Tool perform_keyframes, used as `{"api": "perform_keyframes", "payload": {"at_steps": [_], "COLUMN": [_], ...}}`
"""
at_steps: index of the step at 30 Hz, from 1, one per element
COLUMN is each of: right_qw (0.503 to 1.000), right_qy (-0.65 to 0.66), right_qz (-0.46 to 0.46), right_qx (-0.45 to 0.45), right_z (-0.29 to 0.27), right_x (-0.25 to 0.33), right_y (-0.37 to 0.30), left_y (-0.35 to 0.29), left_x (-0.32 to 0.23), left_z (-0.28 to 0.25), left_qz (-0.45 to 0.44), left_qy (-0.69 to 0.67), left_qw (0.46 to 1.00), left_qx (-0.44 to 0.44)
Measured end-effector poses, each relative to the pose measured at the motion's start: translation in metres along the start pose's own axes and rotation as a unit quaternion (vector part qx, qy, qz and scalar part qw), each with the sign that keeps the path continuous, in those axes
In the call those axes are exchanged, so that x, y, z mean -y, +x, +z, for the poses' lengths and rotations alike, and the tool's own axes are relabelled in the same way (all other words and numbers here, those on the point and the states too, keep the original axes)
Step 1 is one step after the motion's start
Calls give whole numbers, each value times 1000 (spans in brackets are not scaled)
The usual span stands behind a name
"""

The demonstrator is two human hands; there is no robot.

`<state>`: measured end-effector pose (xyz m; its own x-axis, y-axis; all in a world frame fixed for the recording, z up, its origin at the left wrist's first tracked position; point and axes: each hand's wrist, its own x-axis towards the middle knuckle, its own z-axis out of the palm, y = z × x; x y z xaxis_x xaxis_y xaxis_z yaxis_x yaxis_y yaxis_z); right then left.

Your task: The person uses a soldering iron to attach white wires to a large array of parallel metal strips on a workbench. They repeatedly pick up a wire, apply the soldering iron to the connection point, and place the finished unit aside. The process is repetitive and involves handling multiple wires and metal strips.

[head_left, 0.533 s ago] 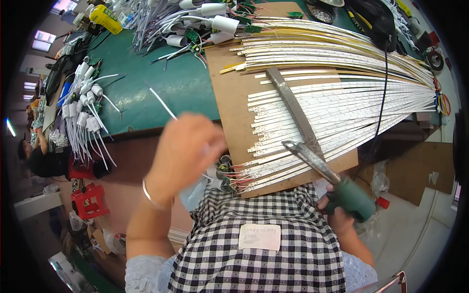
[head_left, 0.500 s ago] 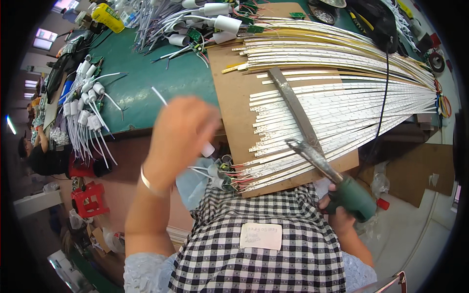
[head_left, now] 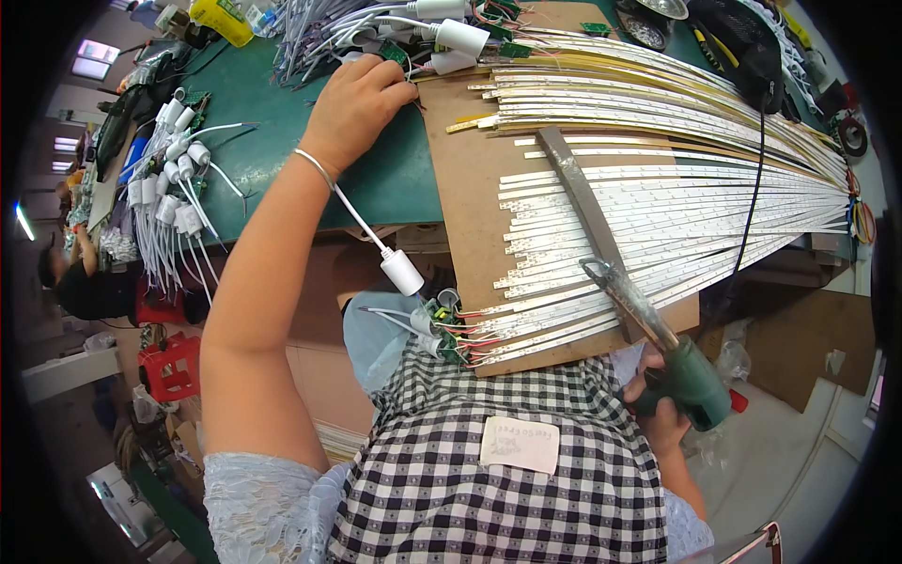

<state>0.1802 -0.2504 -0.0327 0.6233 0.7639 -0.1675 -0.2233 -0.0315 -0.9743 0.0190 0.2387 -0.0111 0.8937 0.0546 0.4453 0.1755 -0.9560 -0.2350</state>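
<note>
My left hand point(head_left: 362, 105) reaches over the green table at the near edge of a pile of wired drivers with white cylindrical caps point(head_left: 460, 38). Its fingers are curled down beside a small green circuit board point(head_left: 393, 54); their tips are hidden. A white cable point(head_left: 357, 209) runs from under my left wrist to a white cap point(head_left: 402, 273) above circuit boards point(head_left: 443, 324), which red and white wires join to the nearest LED strips. My right hand point(head_left: 662, 404) is closed round a green-handled soldering gun point(head_left: 695, 381), its metal barrel slanting over the strips.
White LED strips point(head_left: 648, 193) fan across a brown board point(head_left: 460, 197), with a grey metal bar point(head_left: 583, 202) lying over them. More capped drivers point(head_left: 169, 188) hang off the table's left edge. A black cord point(head_left: 747, 207) crosses the strips. A red stool point(head_left: 169, 367) stands left, below the table.
My left hand has moved up and away to the driver pile, uncovering the white cap and cable. My right hand still holds the soldering gun in nearly the same place.
</note>
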Motion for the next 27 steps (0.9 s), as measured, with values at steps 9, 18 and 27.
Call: {"api": "perform_keyframes", "payload": {"at_steps": [9, 18, 27], "right_qw": [999, 998, 998], "right_qy": [3, 17, -4], "right_qz": [17, 33, 52], "right_qx": [29, 45, 33], "right_z": [7, 9, 8], "right_x": [11, 13, 10], "right_y": [2, 9, 5], "left_y": [9, -15, -24], "left_x": [12, -108, -178], "left_z": [-25, -72, -88], "left_qz": [52, -155, -193], "left_qy": [-36, -392, -400], "left_qw": [998, 904, 890], "left_qx": [29, 77, 109]}}
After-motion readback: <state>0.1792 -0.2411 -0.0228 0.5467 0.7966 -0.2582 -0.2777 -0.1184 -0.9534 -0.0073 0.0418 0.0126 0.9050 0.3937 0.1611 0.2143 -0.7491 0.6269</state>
